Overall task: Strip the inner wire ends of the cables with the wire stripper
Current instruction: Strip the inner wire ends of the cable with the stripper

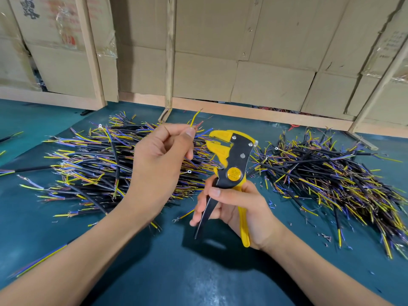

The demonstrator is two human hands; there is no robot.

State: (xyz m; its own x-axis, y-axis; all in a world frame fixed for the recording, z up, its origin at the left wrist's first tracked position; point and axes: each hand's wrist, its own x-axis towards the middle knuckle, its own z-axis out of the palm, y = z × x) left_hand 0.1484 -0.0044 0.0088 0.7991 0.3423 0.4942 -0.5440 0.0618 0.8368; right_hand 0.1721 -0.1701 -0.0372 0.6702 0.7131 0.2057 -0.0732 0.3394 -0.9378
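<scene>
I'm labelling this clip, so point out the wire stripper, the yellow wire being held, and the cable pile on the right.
wire stripper (pixel 231 157), head view, black jaw plate.
yellow wire (pixel 193 119), head view, mid-length above fingertips.
right cable pile (pixel 326 173), head view, pile's middle.

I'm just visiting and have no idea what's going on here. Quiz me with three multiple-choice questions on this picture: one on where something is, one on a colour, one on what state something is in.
1. Where does the bigger heap of cut cables lie?
A. Behind the left hand
B. On the cardboard boxes
C. In a basket

2. What colour are the grips of the wire stripper?
A. Red
B. Yellow
C. Green

3. What is the right hand doing?
A. Lying flat on the table
B. Gripping the stripper's handles
C. Hanging idle, holding nothing

Answers:
1 A: the heap spreads over the blue-green table behind that hand, with a second heap further right.
2 B: the handle and head show yellow around black metal.
3 B: its fingers curl round both handles, while the left hand pinches a yellow wire upright near the tool's head.
</scene>
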